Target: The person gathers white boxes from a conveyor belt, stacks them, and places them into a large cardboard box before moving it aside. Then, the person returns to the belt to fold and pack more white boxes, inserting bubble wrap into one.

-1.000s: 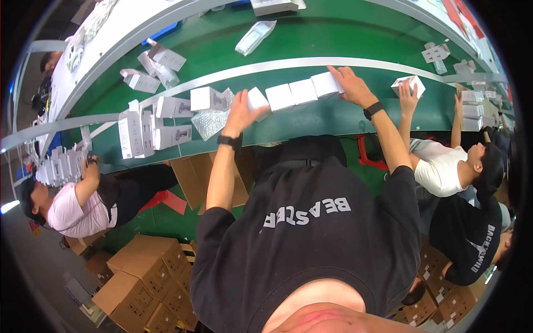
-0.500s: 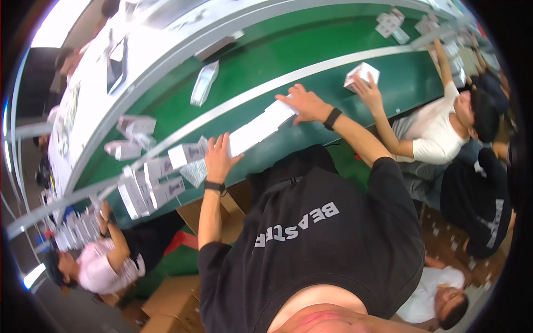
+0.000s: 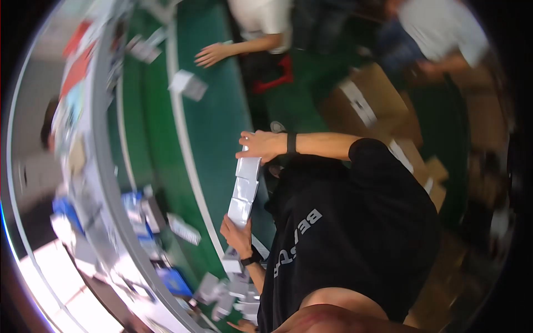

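Note:
A row of white boxes (image 3: 244,188), pressed end to end, spans the gap between my two hands. My left hand (image 3: 237,236) grips the near end, fingers closed around its side. At the far end my right hand (image 3: 264,145) is closed over the last box, its fingers curled onto the top. The row is in front of my body, over the edge of the dark green work surface (image 3: 214,105). Whether it still touches that surface cannot be told. Just beyond my left wrist lie more white boxes (image 3: 233,263).
A single white box (image 3: 189,85) sits farther along, near a co-worker's hand (image 3: 214,55). A pale rail (image 3: 191,166) splits the green surface; a wrapped packet (image 3: 184,228) lies beyond it. Large brown cartons (image 3: 383,97) stand at the right. Another person's hand (image 3: 243,326) shows at the bottom.
My view has swung round to the right, so the work surface now runs up the picture. Both hands keep hold of the row of boxes. The co-worker's hand has let go of the single box.

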Tool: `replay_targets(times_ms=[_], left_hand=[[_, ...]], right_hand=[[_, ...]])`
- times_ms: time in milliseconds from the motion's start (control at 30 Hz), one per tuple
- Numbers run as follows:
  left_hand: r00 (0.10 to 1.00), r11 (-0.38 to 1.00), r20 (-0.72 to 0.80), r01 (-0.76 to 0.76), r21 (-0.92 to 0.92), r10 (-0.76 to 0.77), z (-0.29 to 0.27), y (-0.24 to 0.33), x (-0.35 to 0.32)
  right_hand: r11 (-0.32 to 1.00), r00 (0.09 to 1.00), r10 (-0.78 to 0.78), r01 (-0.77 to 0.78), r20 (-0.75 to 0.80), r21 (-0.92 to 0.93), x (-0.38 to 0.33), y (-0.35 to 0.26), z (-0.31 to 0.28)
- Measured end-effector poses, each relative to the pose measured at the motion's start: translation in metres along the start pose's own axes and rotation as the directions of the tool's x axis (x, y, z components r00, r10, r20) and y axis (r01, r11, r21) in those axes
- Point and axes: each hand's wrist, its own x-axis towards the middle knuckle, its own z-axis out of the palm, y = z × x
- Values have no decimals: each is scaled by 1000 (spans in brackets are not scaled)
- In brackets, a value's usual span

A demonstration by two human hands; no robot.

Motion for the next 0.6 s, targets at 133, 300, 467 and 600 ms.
replay_targets(times_ms=[133,300,467,600], left_hand=[[933,946,163,-323,-20,321,-21,50,53],[568,628,328,-771,-109,755,29,205,124],[137,187,315,-973,-133,939,86,428,153],[-37,33,426,-987,-156,904,175,601,134]], right_hand=[[929,917,365,-350,-160,117,-121,-21,-9],[611,533,780,-762,-328,216,-302,-29,-4],[246,64,900,-892,-432,380,-436,-19,9],[95,-163,906,-821,-391,564,-557,39,61]])
